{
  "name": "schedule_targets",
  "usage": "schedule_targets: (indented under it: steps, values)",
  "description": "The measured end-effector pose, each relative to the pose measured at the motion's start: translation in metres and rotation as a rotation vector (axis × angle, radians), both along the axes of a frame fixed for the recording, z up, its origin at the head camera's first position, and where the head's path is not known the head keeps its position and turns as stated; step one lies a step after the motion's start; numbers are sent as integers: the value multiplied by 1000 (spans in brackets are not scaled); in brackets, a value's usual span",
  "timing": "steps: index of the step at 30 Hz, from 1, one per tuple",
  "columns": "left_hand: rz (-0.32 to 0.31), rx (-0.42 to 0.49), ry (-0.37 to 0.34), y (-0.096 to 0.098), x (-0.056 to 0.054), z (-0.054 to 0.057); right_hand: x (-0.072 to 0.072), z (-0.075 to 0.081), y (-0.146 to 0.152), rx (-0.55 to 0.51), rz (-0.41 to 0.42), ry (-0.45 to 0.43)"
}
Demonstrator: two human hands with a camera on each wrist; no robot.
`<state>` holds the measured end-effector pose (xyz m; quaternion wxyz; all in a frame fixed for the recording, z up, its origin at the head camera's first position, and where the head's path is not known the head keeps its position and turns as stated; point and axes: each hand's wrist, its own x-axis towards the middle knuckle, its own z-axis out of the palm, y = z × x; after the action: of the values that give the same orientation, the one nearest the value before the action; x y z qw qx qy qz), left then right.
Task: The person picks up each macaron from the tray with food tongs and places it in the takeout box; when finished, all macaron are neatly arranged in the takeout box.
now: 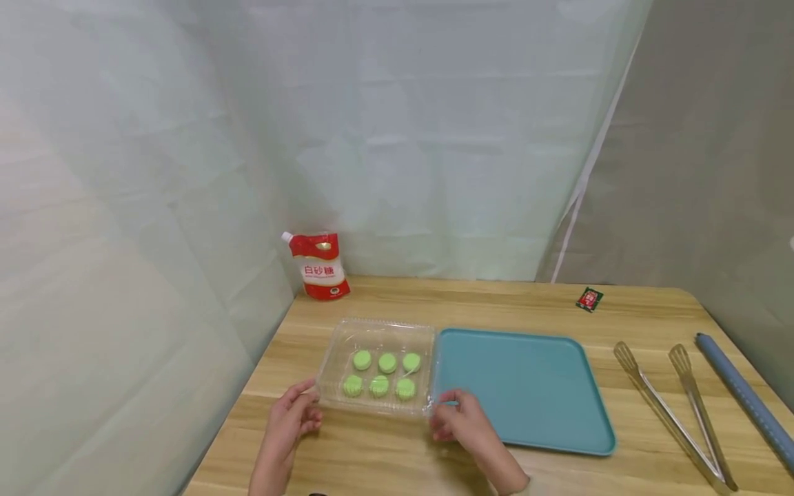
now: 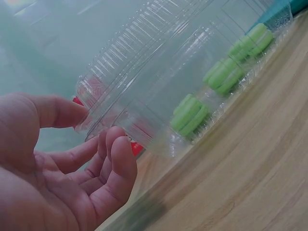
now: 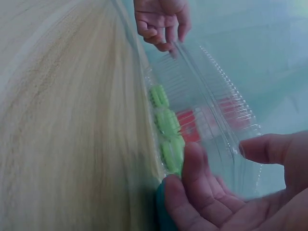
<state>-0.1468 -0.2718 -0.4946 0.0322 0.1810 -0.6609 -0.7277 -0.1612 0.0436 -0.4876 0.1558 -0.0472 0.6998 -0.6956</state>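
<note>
A clear plastic box with several light green macarons inside sits on the wooden table, its lid down over them. At the box's near left corner, my left hand pinches the rim, thumb above and fingers curled below, as the left wrist view shows. My right hand holds the near right corner, its thumb against the rim and its fingers bent beneath. Right beside the box lies a blue tray, close to the right hand.
A red and white sugar pouch stands at the back left, by the curtain. On the right lie metal tongs with slotted ends and a long blue rod-like thing. Near the back edge is a small green and red packet.
</note>
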Motion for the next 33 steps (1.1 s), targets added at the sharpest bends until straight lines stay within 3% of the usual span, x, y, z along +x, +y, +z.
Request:
schedule_targets:
  steps: [5, 15, 24, 33]
  values:
    - [-10, 6, 27, 1, 0, 1, 0, 2, -3, 23, 39, -30]
    - [-20, 51, 76, 2, 0, 1, -3, 1, -7, 19, -3, -70]
    - [-13, 28, 49, 2, 2, -2, -2, 0, -7, -8, 9, -96]
    - [-1, 60, 75, 4, 1, 2, -2, 7, -9, -13, -11, -104]
